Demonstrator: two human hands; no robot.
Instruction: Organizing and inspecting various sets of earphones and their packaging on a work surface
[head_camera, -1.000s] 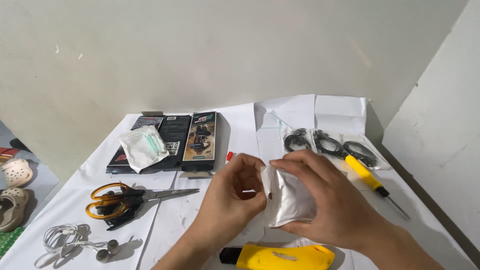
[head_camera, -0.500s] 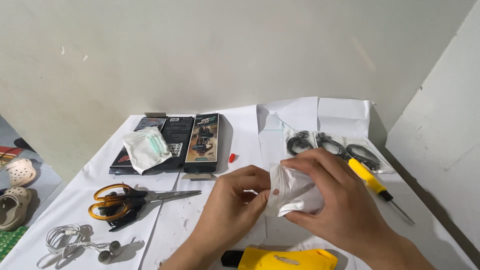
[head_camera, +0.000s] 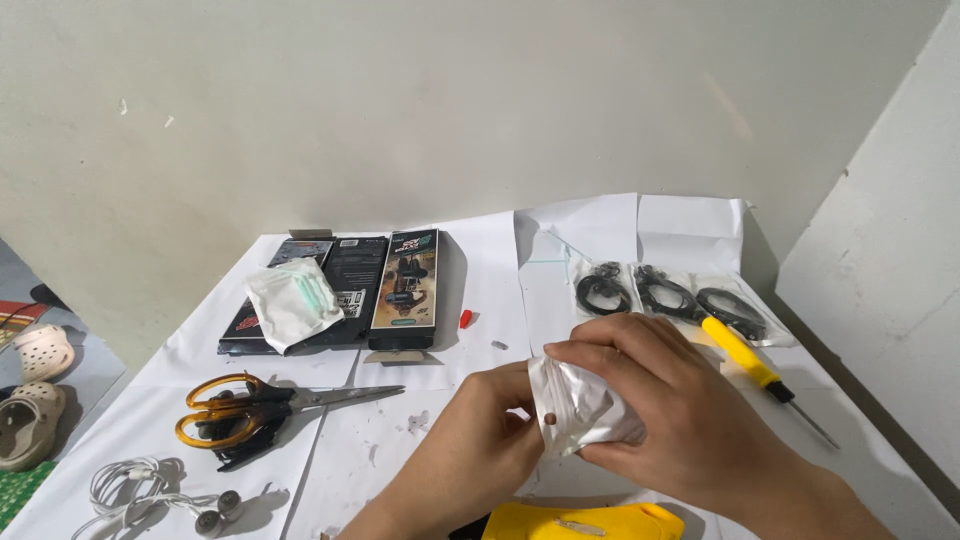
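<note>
White paper covered the worktop (head_camera: 430, 440) against a plain wall. My left hand (head_camera: 480, 440) and right hand (head_camera: 665, 400) both gripped a small silvery pouch (head_camera: 580, 410) just above it. Risk: a hard pull could split the pouch and scatter its unseen contents among scissors (head_camera: 250, 410) and earphones (head_camera: 150, 495).

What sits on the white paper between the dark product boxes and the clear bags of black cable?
In the head view, only a small red piece and a tiny grey bit lie between the dark boxes and the cable bags; otherwise bare paper.
</note>
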